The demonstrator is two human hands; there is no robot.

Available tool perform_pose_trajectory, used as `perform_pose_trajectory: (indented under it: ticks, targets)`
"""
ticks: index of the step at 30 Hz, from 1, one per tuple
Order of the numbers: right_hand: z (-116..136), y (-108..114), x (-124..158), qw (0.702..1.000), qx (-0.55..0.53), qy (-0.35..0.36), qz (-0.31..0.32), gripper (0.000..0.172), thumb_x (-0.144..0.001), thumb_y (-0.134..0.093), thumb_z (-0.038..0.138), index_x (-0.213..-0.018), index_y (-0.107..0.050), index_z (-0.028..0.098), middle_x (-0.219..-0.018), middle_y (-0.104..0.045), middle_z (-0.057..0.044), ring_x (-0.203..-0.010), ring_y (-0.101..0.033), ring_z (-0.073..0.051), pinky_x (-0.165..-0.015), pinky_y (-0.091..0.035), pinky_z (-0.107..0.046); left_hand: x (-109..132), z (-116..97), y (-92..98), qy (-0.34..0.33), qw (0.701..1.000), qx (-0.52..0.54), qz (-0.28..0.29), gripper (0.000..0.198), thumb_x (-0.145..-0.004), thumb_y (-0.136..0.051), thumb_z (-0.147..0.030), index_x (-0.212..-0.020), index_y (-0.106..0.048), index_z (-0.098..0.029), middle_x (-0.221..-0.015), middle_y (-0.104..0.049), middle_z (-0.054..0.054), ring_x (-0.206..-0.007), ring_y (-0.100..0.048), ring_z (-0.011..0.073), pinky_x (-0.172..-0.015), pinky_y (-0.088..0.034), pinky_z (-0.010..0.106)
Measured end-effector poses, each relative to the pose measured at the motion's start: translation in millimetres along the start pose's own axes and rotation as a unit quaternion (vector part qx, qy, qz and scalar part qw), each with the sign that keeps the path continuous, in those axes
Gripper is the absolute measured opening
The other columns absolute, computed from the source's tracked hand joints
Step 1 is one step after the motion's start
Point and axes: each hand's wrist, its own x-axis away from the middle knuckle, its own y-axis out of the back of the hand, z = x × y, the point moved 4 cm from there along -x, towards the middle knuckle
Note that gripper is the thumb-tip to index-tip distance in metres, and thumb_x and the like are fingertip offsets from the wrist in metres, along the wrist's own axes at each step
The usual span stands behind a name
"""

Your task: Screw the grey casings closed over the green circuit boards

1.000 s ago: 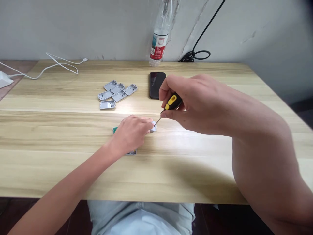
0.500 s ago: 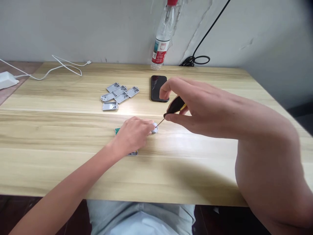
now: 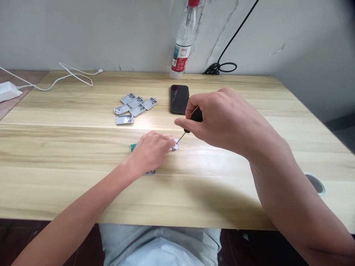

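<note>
Head view: the left hand (image 3: 152, 151) lies palm down on the worktop (image 3: 69, 147), midway between its front and back edges and left of its centre line; fingers folded closely, with hold of a small grey casing (image 3: 175, 146), the rounded end of which projects on the right-hand side. The underside of this grip is hidden. The right hand (image 3: 219, 114) is raised above the worktop, fingers curled around the black-and-yellow handle of a screwdriver (image 3: 196, 115), thumb extended along it; the shaft slants down leftward, tip at the casing's exposed end. A green circuit board (image 3: 132, 147) shows beyond the left hand on the left-edge side; an open grey part (image 3: 151, 171) shows on the front-edge side, mostly covered. Six grey shells (image 3: 138, 109) lie open side up toward the back edge, five clustered, one just nearer the front. Right of these, a dark phone (image 3: 179, 99) lies flat. A red-capped bottle (image 3: 181, 55) stands at the back edge, a coiled black cable (image 3: 215, 68) to its right. A white cable (image 3: 50, 85) crosses the back left corner.
</note>
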Motion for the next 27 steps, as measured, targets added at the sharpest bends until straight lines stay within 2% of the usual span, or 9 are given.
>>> perform_pose_trajectory:
  ticks: [9,11,14,17,19,21,22,25,27]
  targets:
    - [-42,41,25,0.964,-0.194,-0.144,-0.111,0.026,-0.070,-0.077,0.022,-0.054,-0.057,0.020,-0.042,-0.039,0.006,-0.041,-0.033,-0.006,-0.040,-0.020,-0.025,5,3,-2.7,0.007,0.998,0.047,-0.029,0.025,-0.088,-0.056,-0.004,-0.096,-0.072,-0.022,-0.105,-0.077,0.003,-0.104,-0.072,0.0234,-0.096,-0.056,0.039]
    - [-50,31,39,0.935,-0.317,-0.130,-0.094,0.025,-0.067,-0.077,0.031,-0.055,-0.058,0.020,-0.054,-0.053,0.001,-0.051,-0.048,-0.009,-0.043,-0.030,-0.023,5,6,-3.1,0.018,0.997,0.070,-0.041,0.021,-0.089,-0.060,-0.008,-0.099,-0.072,-0.022,-0.112,-0.076,0.004,-0.108,-0.071,0.0244,-0.097,-0.056,0.040]
    - [-63,-24,51,0.822,-0.530,-0.211,-0.002,0.032,-0.065,-0.081,0.035,-0.056,-0.055,0.020,-0.060,-0.057,-0.002,-0.077,-0.068,-0.021,-0.059,-0.054,-0.026,6,10,1.4,0.022,0.990,0.108,-0.082,0.015,-0.090,-0.066,-0.018,-0.103,-0.072,-0.020,-0.123,-0.072,0.008,-0.114,-0.069,0.0257,-0.099,-0.056,0.040]
    - [-71,-73,50,0.700,-0.651,-0.293,0.009,0.032,-0.058,-0.085,0.027,-0.062,-0.054,0.019,-0.066,-0.052,0.001,-0.074,-0.067,-0.016,-0.060,-0.056,-0.021,7,16,13.8,0.011,0.979,0.134,-0.152,0.014,-0.091,-0.066,-0.022,-0.102,-0.073,-0.016,-0.122,-0.073,0.011,-0.115,-0.069,0.0250,-0.102,-0.055,0.039]
    - [-73,-87,47,0.650,-0.695,-0.305,0.003,0.034,-0.055,-0.082,0.017,-0.068,-0.051,0.019,-0.080,-0.059,-0.001,-0.068,-0.061,-0.010,-0.048,-0.049,-0.015,9,21,23.5,0.015,0.971,0.136,-0.194,0.014,-0.092,-0.064,-0.020,-0.099,-0.074,-0.015,-0.118,-0.074,0.010,-0.112,-0.070,0.0241,-0.101,-0.055,0.038]
    - [-71,-90,45,0.671,-0.675,-0.306,0.026,0.033,-0.059,-0.079,0.019,-0.077,-0.052,0.021,-0.090,-0.063,-0.002,-0.053,-0.049,-0.005,-0.034,-0.030,-0.015,11,28,31.8,0.026,0.966,0.131,-0.221,0.013,-0.091,-0.062,-0.019,-0.095,-0.075,-0.015,-0.113,-0.076,0.010,-0.108,-0.071,0.0236,-0.099,-0.056,0.038]
    - [-69,-88,44,0.719,-0.630,-0.292,0.038,0.031,-0.064,-0.078,0.024,-0.083,-0.054,0.022,-0.091,-0.064,-0.002,-0.049,-0.043,-0.005,-0.032,-0.023,-0.016,12,32,35.2,0.034,0.964,0.127,-0.231,0.013,-0.091,-0.062,-0.019,-0.092,-0.075,-0.016,-0.111,-0.077,0.009,-0.106,-0.072,0.0235,-0.098,-0.056,0.038]
    - [-49,-80,35,0.908,-0.397,-0.126,0.041,0.035,-0.071,-0.077,0.033,-0.102,-0.064,0.023,-0.099,-0.067,-0.004,-0.065,-0.057,-0.013,-0.049,-0.042,-0.023,16,46,42.5,0.055,0.959,0.114,-0.254,0.014,-0.090,-0.061,-0.019,-0.088,-0.075,-0.017,-0.106,-0.078,0.007,-0.101,-0.073,0.0233,-0.094,-0.057,0.038]
    - [-30,-83,31,0.960,-0.278,0.003,0.035,0.037,-0.074,-0.075,0.029,-0.109,-0.068,0.023,-0.112,-0.069,-0.007,-0.092,-0.064,-0.022,-0.075,-0.051,-0.032,18,56,45.8,0.063,0.956,0.100,-0.267,0.014,-0.089,-0.061,-0.019,-0.086,-0.074,-0.018,-0.102,-0.078,0.006,-0.098,-0.073,0.0234,-0.091,-0.057,0.038]
